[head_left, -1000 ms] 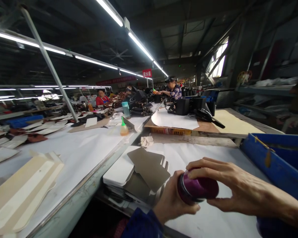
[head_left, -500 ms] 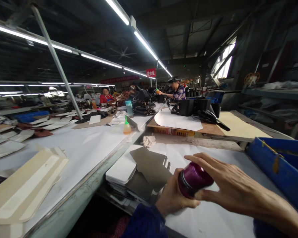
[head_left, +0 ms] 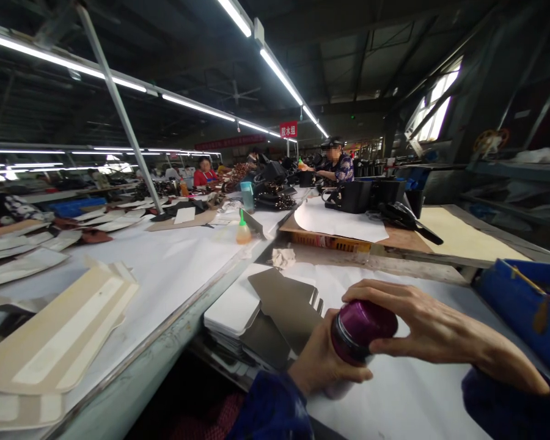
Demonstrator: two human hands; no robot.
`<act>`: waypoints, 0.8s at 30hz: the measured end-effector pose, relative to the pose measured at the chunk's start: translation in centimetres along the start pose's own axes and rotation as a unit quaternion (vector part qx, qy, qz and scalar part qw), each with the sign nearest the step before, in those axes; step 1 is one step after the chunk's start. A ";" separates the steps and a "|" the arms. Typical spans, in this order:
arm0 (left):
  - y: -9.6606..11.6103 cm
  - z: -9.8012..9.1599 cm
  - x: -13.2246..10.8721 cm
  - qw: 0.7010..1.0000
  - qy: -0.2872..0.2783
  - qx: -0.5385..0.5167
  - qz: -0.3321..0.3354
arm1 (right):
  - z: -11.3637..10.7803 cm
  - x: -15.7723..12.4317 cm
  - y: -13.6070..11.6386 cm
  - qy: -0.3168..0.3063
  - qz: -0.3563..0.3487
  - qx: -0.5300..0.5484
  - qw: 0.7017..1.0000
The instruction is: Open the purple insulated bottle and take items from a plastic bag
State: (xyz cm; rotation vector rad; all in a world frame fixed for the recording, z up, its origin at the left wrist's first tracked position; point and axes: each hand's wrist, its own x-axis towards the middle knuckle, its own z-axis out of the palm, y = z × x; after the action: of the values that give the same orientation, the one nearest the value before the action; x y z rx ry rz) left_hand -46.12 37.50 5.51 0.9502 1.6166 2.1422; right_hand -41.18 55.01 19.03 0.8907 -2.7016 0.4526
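We had the purple-topped container [head_left: 365, 322] out in front, over the white sheet [head_left: 421, 391] on the near bench, tilted with its top leaning to the right. Couldn't tell whether its base touched the sheet.

Left hand [head_left: 318, 360]: closed around the container below the purple top, thumb across the near side, firm wrap as far as we could see. Right hand [head_left: 417, 318]: half open, arched over the top, fingers on the far side and thumb at the near edge. We read that as a loose grip on the top; palm contact was hidden.

Just left of the container we saw a stack of white cards [head_left: 233, 308], with dark grey-brown cards [head_left: 284, 302] lying askew beside and over it. Crumpled paper [head_left: 283, 258] sat behind the stack. Blue bin [head_left: 525, 311] stood at our right, near the right forearm.

On the long table to our left: beige panels [head_left: 66, 333] close in, and a squeeze bottle [head_left: 243, 233] with a green tip, upright farther along. Beyond, we had black bags [head_left: 360, 197] on the next bench and a co-worker in a patterned top [head_left: 341, 168] behind them.
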 end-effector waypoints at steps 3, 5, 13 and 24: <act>-0.3 -0.8 0.0 1.000 0.011 -0.005 -0.006 | 2.0 -0.2 2.3 0.071 0.049 0.033 0.996; -0.4 -1.4 -0.2 0.999 0.026 -0.014 -0.016 | 3.5 -0.6 4.5 0.099 0.088 0.079 0.988; 0.7 -1.4 -1.3 0.995 0.064 0.059 -0.043 | 7.8 -2.3 11.4 0.164 0.170 0.242 0.941; 7.0 -8.1 -20.1 0.909 0.192 0.319 -0.187 | 20.3 -4.0 13.7 0.169 0.240 0.281 0.914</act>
State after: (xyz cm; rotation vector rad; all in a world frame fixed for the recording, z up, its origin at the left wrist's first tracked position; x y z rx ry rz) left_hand -35.54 17.41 4.23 0.2982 2.5381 1.6138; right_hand -49.38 60.07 -3.86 0.1939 -2.4599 1.3966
